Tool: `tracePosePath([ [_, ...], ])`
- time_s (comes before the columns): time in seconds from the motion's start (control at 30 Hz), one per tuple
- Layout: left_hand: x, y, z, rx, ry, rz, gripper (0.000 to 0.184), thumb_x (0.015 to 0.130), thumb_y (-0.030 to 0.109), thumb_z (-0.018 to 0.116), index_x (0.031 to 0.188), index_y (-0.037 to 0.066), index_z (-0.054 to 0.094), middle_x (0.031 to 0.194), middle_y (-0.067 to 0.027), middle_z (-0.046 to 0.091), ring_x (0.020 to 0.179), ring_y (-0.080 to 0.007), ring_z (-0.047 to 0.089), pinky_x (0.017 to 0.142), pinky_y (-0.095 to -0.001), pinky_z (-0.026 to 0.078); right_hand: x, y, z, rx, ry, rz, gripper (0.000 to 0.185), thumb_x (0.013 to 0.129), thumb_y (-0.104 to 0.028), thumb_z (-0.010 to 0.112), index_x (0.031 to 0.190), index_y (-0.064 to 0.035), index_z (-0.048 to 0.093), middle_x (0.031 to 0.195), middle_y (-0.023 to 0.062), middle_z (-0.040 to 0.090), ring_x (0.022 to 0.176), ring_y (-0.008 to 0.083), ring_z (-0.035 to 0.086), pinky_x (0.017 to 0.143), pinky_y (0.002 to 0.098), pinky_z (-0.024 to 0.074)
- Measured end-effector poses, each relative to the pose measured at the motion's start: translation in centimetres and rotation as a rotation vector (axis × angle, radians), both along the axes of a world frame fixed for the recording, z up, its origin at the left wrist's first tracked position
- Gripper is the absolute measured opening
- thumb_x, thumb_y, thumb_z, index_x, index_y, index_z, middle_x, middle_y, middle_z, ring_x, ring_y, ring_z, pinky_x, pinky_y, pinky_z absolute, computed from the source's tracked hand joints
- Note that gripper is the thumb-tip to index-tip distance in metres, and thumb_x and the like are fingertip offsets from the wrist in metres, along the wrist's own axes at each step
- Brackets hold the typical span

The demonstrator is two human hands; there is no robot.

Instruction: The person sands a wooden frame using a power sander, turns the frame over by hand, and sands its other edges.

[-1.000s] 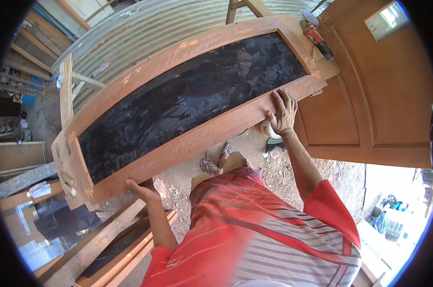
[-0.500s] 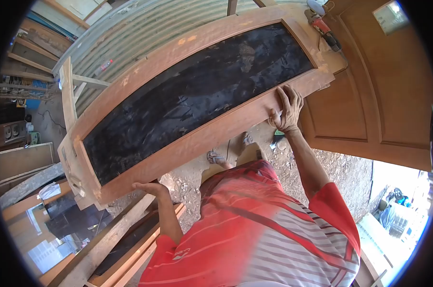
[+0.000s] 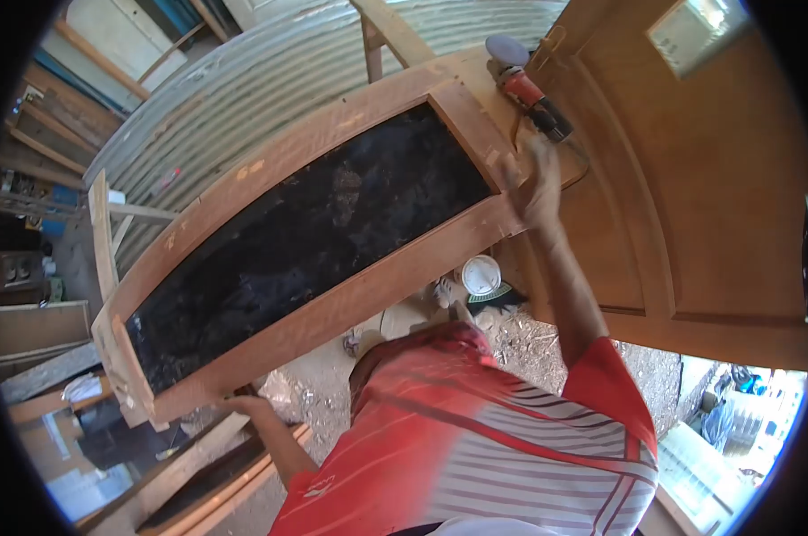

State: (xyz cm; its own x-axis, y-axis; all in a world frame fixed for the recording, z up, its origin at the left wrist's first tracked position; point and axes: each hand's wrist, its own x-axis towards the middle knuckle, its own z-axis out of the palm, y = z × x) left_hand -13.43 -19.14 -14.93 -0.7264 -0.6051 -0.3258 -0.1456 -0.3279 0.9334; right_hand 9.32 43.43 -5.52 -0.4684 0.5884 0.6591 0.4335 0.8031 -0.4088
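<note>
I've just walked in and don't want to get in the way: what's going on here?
Someone in a red-and-white shirt is handling a wooden frame with a dark panel. Their left hand is at its near edge; the right hand, blurred, is at its right end, contact unclear. A power tool lies just beyond that end, and a white tub is below.

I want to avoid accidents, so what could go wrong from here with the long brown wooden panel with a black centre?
The blurred right hand is near the red-and-black power tool with a round pale disc and might knock it.
If the panel slips, it might pinch the left hand at its lower edge.
The round white bucket stands close to the feet and might cause a stumble.
</note>
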Motion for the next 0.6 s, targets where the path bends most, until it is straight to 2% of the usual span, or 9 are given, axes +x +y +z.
tracePosePath([
  [0.1, 2.0, 6.4, 1.3, -0.061, -0.064, -0.067, 0.097, 0.104, 0.079, 0.029, 0.159, 0.001, 0.044, 0.15, -0.0196, 0.058, 0.135, -0.0357, 0.058, 0.114, -0.0455, 0.05, -0.1, 11.2, -0.5, 0.143, -0.111, -0.165, 0.064, 0.089, -0.032, 0.08, 0.141, -0.0021, 0.057, 0.133, 0.0238, 0.062, 0.123, 0.043, 0.061, 0.105, 0.0506, 0.0503],
  [0.17, 0.7, 4.9, -3.2, -0.142, -0.016, -0.175, 0.088, 0.108, 0.071, 0.03, 0.16, 0.002, 0.043, 0.151, -0.0193, 0.057, 0.136, -0.0356, 0.058, 0.114, -0.0466, 0.05, -1.0, 17.8, -2.2, 0.141, -0.24, -0.175, 0.073, 0.091, -0.044, 0.077, 0.147, -0.0024, 0.053, 0.138, 0.0247, 0.06, 0.126, 0.0434, 0.061, 0.106, 0.0523, 0.0497],
  [0.23, -0.7, 2.2, -6.1, -0.15, -0.007, -0.122, 0.079, 0.112, 0.063, 0.031, 0.16, 0.001, 0.041, 0.152, -0.0197, 0.055, 0.137, -0.0365, 0.058, 0.115, -0.049, 0.051, -2.5, 21.5, -3.2, -0.129, -0.383, -0.091, 0.074, 0.091, -0.049, 0.075, 0.145, -0.0023, 0.054, 0.14, 0.0249, 0.061, 0.127, 0.043, 0.062, 0.105, 0.0529, 0.0506],
  [0.27, 0.1, 3.2, -4.3, -0.121, -0.042, -0.105, 0.077, 0.113, 0.061, 0.032, 0.159, 0.001, 0.041, 0.152, -0.0197, 0.055, 0.137, -0.0368, 0.058, 0.115, -0.0499, 0.051, -3.0, 22.5, -3.5, -0.265, -0.459, -0.056, 0.075, 0.091, -0.051, 0.075, 0.144, -0.0022, 0.054, 0.14, 0.025, 0.061, 0.128, 0.0428, 0.063, 0.105, 0.0532, 0.051],
  [0.33, 1.5, 8.1, 0.5, -0.041, -0.104, -0.075, 0.073, 0.114, 0.057, 0.033, 0.158, 0.0, 0.041, 0.151, -0.0198, 0.056, 0.136, -0.0373, 0.059, 0.114, -0.0518, 0.052, -4.0, 23.7, -4.0, -0.323, -0.637, -0.09, 0.073, 0.091, -0.053, 0.074, 0.14, -0.0026, 0.055, 0.141, 0.0254, 0.061, 0.128, 0.0428, 0.064, 0.103, 0.0537, 0.0522],
  [0.37, 1.6, 8.1, 0.3, -0.052, -0.119, -0.069, 0.073, 0.114, 0.058, 0.034, 0.157, 0.0, 0.041, 0.151, -0.0197, 0.056, 0.135, -0.0374, 0.059, 0.113, -0.0519, 0.053, -4.5, 24.0, -4.1, -0.348, -0.723, -0.107, 0.073, 0.091, -0.055, 0.074, 0.138, -0.0028, 0.055, 0.141, 0.0256, 0.061, 0.128, 0.0428, 0.064, 0.102, 0.0539, 0.0528],
  [0.47, 1.3, 7.1, 0.2, -0.066, -0.154, -0.051, 0.074, 0.113, 0.059, 0.037, 0.155, -0.002, 0.043, 0.148, -0.0192, 0.058, 0.131, -0.0375, 0.062, 0.11, -0.0516, 0.056, -5.1, 24.4, -3.5, -0.371, -0.729, -0.094, 0.066, 0.09, -0.051, 0.075, 0.132, -0.0046, 0.057, 0.137, 0.0242, 0.065, 0.125, 0.0415, 0.066, 0.099, 0.0531, 0.0543],
  [0.6, 1.0, 7.9, 0.7, -0.091, -0.195, -0.029, 0.074, 0.112, 0.059, 0.04, 0.152, -0.004, 0.046, 0.144, -0.0184, 0.061, 0.126, -0.0366, 0.066, 0.104, -0.0495, 0.059, -3.7, 25.0, -3.2, -0.302, -0.675, -0.098, 0.066, 0.088, -0.05, 0.076, 0.132, -0.0042, 0.058, 0.131, 0.0227, 0.069, 0.122, 0.0411, 0.067, 0.098, 0.0523, 0.0544],
])
